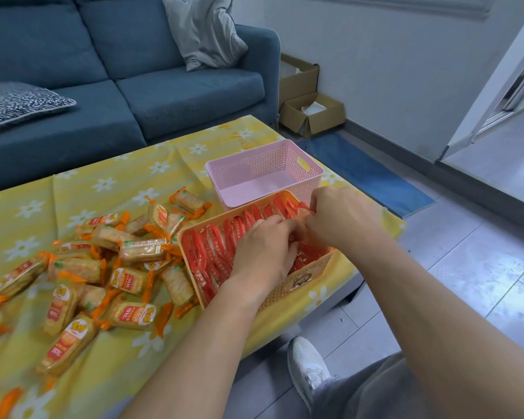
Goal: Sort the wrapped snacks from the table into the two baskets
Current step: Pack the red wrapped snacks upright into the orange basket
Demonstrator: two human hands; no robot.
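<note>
An orange basket [310,278] sits at the table's right edge, packed with several red wrapped snacks [221,237] standing in rows. My left hand [263,246] and my right hand [339,216] are both inside it, fingers pinched on red packets at the far right end. Behind it stands an empty pink basket [263,164]. A pile of several orange-and-yellow wrapped cracker packs [103,267] lies spread on the yellow flowered tablecloth [73,182] to the left.
A blue sofa [133,86] with a grey cushion [203,31] runs behind the table. Cardboard boxes [312,113] stand on the floor to the right, beside a blue mat [366,173]. My leg and white shoe [309,364] are below the table's edge.
</note>
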